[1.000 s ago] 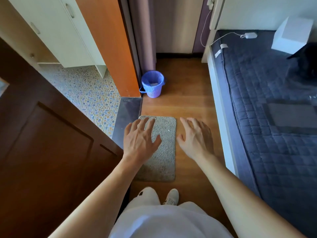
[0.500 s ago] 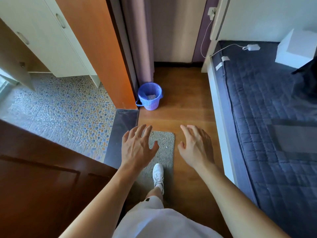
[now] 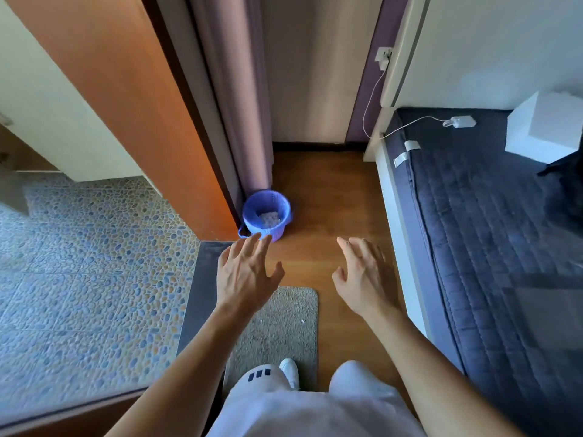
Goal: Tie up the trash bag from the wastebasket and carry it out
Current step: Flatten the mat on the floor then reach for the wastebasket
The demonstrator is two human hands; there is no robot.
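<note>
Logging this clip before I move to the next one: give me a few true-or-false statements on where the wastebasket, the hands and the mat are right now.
1. The purple wastebasket stands on the wooden floor by the curtain. True.
2. The left hand grips the wastebasket rim. False: open, empty, short of it.
3. The right hand holds a tied bag. False: open and empty.
4. A grey mat lies under the person's feet. True.
5. The wastebasket sits on the bed. False: on the floor.

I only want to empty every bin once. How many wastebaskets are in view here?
1. A purple wastebasket stands on the wood floor at the foot of the curtain, just beyond the left hand. More could be hidden outside the frame.
</note>
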